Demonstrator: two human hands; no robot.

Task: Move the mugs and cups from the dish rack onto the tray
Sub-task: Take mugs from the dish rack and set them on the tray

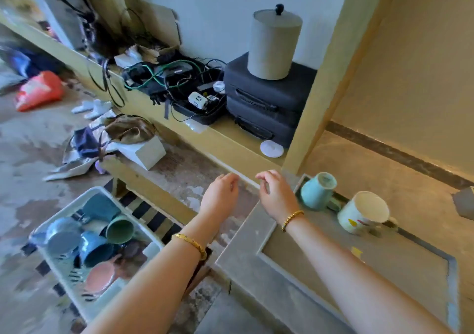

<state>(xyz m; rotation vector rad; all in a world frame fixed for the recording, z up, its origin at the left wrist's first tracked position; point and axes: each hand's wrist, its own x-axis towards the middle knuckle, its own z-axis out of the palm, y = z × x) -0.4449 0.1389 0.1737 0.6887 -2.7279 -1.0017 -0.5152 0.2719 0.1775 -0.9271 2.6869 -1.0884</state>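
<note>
- Both hands are hovering empty, fingers loosely curled: left hand (222,192) and right hand (274,192) close together over the tray (243,261) edge.
- Below-left of the left hand, the dish rack (51,256) is holding several mugs (97,246), lying tumbled.
- Just right of the right hand, a teal mug (316,191) and a white mug (363,211) are sitting on the tray.
- Best next: reaching back left, lifting one mug by its handle.
- No readable writing.

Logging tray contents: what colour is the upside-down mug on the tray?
Light teal mug, seen in the head view, at the tray's far corner.
</note>
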